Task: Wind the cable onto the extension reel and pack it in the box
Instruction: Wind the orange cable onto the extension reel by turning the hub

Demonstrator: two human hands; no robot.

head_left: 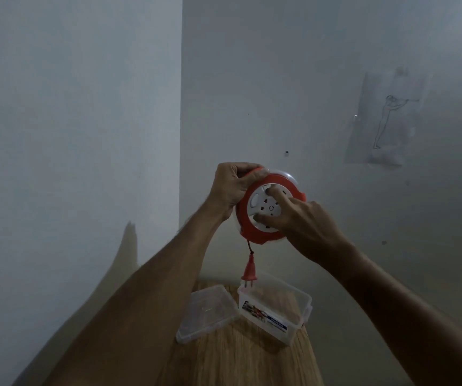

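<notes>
Holding the extension reel (269, 207) up in front of the wall, well above the desk (241, 358), you have nearly all the cable (249, 247) wound in; only a short length hangs from the reel's lower edge, with the orange plug (249, 271) dangling just over the open clear box (275, 313). The main risk, as I judge it, is the plug: wind quickly and it may whip against the housing or jam at the cable slot, and a swinging plug could knock the box's rim. The reel could also twist out of your grasp if the left grip loosens while the right turns the hub. Your left hand (231, 188) grips the reel's far left rim, fingers (252, 171) curled over the orange edge. Your right hand (305, 227) lies on the white socket face, its fingers partly spread, with two tips pressing into the hub as if to turn it; whether they hook a recess there, I cannot tell. The lid (206, 313) lies just left of the box.
</notes>
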